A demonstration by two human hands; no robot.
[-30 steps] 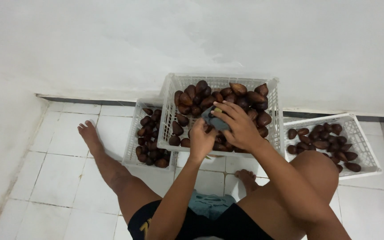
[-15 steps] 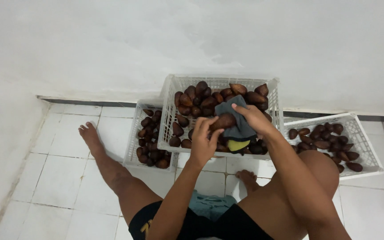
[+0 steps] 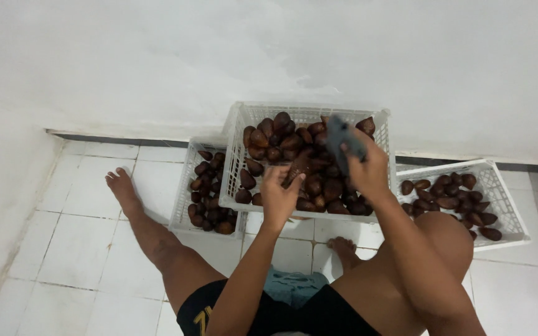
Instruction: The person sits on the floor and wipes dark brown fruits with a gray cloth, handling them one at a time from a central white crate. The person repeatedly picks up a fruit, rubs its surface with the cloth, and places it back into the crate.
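Nearest us, a blue cloth lies between our thighs on the white tiled floor. Our left hand grips one brown scaly fruit over the middle white crate. Our right hand clutches a dark grey rag just beside it. Beyond, that crate is heaped with fruit; a lower crate sits left, another right, both part-filled.

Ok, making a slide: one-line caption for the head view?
Seated on tiles, left hand holds a brown fruit, right hand a grey cloth, over a full white crate.
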